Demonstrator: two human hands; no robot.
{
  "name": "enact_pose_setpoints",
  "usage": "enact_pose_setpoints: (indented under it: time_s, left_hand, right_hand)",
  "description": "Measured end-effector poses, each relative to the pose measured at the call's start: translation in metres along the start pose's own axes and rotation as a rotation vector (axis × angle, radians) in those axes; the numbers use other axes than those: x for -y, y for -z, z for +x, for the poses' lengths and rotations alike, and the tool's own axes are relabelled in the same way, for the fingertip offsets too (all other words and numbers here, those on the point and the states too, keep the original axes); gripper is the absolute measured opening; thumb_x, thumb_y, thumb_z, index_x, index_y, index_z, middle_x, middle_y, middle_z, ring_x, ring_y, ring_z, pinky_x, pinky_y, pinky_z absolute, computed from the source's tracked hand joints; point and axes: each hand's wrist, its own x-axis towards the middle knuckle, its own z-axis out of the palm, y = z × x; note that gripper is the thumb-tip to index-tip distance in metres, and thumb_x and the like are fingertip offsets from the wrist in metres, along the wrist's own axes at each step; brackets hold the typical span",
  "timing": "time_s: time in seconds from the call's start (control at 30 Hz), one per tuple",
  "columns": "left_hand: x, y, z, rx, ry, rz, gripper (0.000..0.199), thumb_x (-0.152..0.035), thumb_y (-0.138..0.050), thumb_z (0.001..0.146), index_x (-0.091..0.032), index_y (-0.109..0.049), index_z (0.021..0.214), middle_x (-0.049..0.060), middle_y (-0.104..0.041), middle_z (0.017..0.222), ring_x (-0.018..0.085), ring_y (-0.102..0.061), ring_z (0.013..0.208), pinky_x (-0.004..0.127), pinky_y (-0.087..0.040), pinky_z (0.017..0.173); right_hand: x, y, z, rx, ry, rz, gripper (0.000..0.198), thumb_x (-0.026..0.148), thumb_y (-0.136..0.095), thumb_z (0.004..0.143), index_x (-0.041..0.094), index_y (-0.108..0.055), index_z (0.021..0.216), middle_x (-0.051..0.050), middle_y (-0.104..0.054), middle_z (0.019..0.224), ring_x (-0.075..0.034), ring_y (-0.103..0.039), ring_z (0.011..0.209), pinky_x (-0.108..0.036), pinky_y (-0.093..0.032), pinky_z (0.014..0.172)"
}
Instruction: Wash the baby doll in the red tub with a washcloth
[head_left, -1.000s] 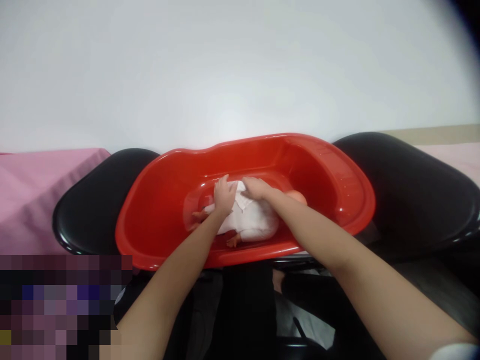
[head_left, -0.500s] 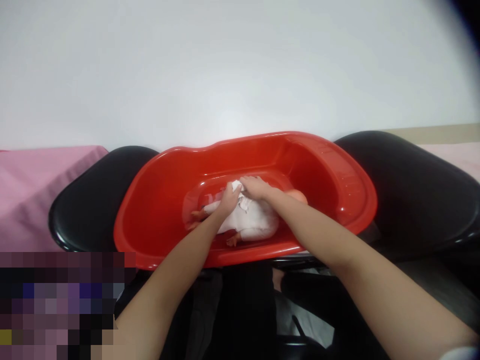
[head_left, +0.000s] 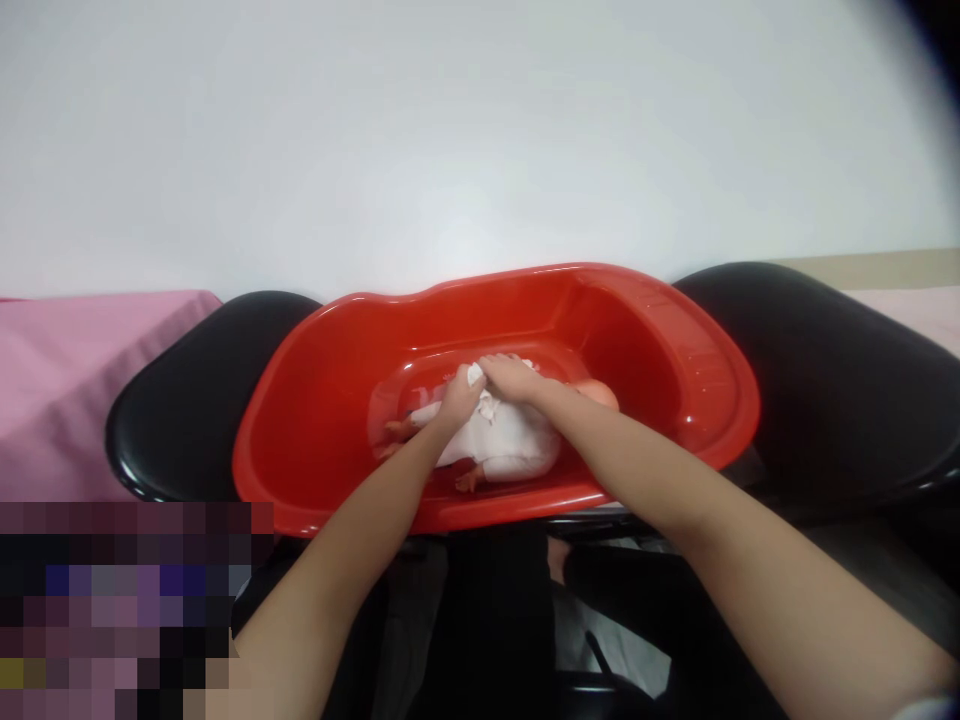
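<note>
Both arms reached forward into a red tub point(head_left: 675, 350). The left hand point(head_left: 459, 398) pinched a fold of white cloth point(head_left: 510, 440) on a doll point(head_left: 600, 392) lying on the tub floor. The right hand point(head_left: 514, 377) lay flat on that cloth, fingers loose, touching the left. A second earlier, the left hand was spread open.

hands 2 point(head_left: 459, 400) — red tub 1 point(head_left: 315, 420) — doll 1 point(head_left: 510, 445) — black chairs 2 point(head_left: 180, 400)
</note>
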Motion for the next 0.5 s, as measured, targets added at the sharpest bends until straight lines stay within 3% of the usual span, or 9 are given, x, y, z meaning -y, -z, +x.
enact_pose_setpoints:
  time_s: [0.13,0.33,0.5]
  left_hand:
    - [0.0034,0.0006,-0.0009,0.015,-0.114,0.181,0.015,-0.034,-0.050,0.098,-0.020,-0.050,0.092,0.008,-0.064,0.096,0.024,-0.059,0.094,0.037,-0.043,0.089]
    - [0.0068,0.0037,0.0026,-0.076,-0.129,0.304,0.028,-0.042,-0.041,0.101,-0.023,-0.047,0.081,0.004,-0.055,0.075,0.022,-0.055,0.078,0.035,-0.042,0.084]
    - [0.0054,0.0035,0.0029,-0.063,-0.091,0.217,0.024,-0.042,-0.049,0.098,-0.023,-0.049,0.084,0.005,-0.057,0.080,0.025,-0.058,0.084,0.037,-0.041,0.086]
  right_hand:
    - [-0.0043,-0.0023,0.0014,0.015,0.034,0.060,0.021,0.026,-0.051,0.095,0.017,-0.059,0.112,-0.015,-0.064,0.121,-0.027,-0.057,0.113,-0.038,-0.043,0.092]
    - [-0.0080,-0.0033,0.0026,-0.038,0.018,0.125,0.026,0.028,-0.057,0.093,0.017,-0.058,0.117,-0.013,-0.065,0.123,-0.026,-0.059,0.112,-0.034,-0.044,0.090]
    - [-0.0049,-0.0034,0.0034,-0.079,0.036,0.135,0.023,0.026,-0.056,0.093,0.015,-0.060,0.112,-0.013,-0.067,0.118,-0.024,-0.061,0.107,-0.030,-0.043,0.086]
